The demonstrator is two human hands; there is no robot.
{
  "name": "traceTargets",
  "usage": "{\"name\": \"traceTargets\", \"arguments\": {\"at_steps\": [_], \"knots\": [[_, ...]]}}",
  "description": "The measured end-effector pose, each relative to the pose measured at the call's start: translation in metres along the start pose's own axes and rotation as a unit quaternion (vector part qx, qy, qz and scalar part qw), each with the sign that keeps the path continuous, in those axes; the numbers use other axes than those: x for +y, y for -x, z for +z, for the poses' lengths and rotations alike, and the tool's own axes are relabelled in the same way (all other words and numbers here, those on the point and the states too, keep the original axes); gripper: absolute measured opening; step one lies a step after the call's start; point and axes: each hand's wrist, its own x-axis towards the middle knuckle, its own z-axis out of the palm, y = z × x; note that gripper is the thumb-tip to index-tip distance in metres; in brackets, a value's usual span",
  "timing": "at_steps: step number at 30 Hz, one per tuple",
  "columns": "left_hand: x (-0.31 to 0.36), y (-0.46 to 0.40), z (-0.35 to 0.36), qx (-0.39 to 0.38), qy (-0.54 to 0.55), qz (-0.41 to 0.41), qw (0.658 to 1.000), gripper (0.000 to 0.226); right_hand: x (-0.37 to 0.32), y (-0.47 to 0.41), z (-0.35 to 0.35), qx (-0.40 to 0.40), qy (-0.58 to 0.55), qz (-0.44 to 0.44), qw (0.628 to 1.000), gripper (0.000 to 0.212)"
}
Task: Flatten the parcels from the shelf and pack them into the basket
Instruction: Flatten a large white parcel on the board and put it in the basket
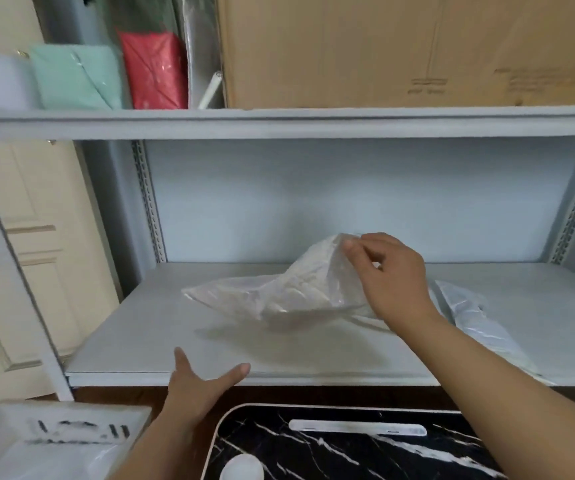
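Shelf [140, 341]: right hand [391, 275] pinches parcel [279, 292] corner aloft; left hand [199, 386] splayed, released.

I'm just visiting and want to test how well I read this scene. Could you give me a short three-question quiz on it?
1. True or false: the right hand pinches the clear plastic parcel by its raised corner.
2. Which best describes the left hand? A) it grips a parcel B) it is open and holds nothing C) it rests inside the basket
3. What lies on the shelf to the right of the right arm?

Key: 1 true. 2 B. 3 a second white parcel, lying flat.
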Motion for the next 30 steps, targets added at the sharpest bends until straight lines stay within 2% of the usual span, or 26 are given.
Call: {"name": "traceTargets", "arguments": {"at_steps": [4,7,10,11,13,14,16,17,19,20,23,24,27,28,30], "knots": [[-0.003,0.019,-0.019,0.04,0.108,0.015,0.993,0.128,-0.005,0.008,-0.021,0.054,-0.133,0.139,0.98,0.02],[-0.003,0.033,-0.027,0.05,0.133,0.011,0.99,0.123,0.008,0.023,-0.029,0.077,-0.232,0.244,0.939,0.043],[-0.015,0.037,-0.025,-0.016,0.122,-0.058,0.991,0.105,0.027,0.047,-0.037,0.061,-0.308,0.355,0.881,0.051],[-0.022,0.036,-0.022,-0.062,0.13,-0.083,0.986,0.096,0.034,0.058,-0.039,0.046,-0.323,0.387,0.862,0.045],[-0.028,0.045,-0.017,-0.129,0.14,-0.106,0.976,0.064,0.047,0.078,-0.042,0.02,-0.318,0.419,0.85,0.031],[-0.03,0.049,-0.014,-0.132,0.124,-0.106,0.978,0.05,0.058,0.088,-0.042,0.005,-0.304,0.434,0.848,0.04],[-0.038,0.051,-0.007,-0.105,0.084,-0.098,0.986,0.034,0.077,0.106,-0.041,-0.023,-0.263,0.452,0.852,0.084],[-0.041,0.05,-0.005,-0.089,0.069,-0.095,0.989,0.026,0.08,0.112,-0.043,-0.03,-0.245,0.459,0.854,0.092],[-0.044,0.049,-0.003,-0.076,0.046,-0.096,0.991,0.014,0.088,0.122,-0.046,-0.032,-0.24,0.469,0.849,0.086],[-0.045,0.046,-0.002,-0.075,0.042,-0.095,0.992,0.016,0.095,0.125,-0.047,-0.029,-0.254,0.471,0.844,0.075],[-0.045,0.041,-0.002,-0.063,0.027,-0.063,0.996,0.03,0.1,0.117,-0.053,0.029,-0.33,0.459,0.824,0.03],[-0.043,0.041,-0.001,-0.04,0.015,-0.045,0.998,0.031,0.1,0.114,-0.056,0.053,-0.347,0.456,0.818,0.028],[-0.037,0.047,-0.003,0.033,-0.017,-0.012,0.999,0.022,0.102,0.113,-0.061,0.086,-0.385,0.483,0.782,0.039],[-0.036,0.05,-0.005,0.029,-0.018,-0.015,0.999,0.017,0.104,0.116,-0.061,0.088,-0.395,0.492,0.771,0.041],[-0.039,0.056,-0.009,-0.041,0.038,-0.034,0.998,0.02,0.112,0.131,-0.061,0.088,-0.409,0.517,0.747,0.037]]}}
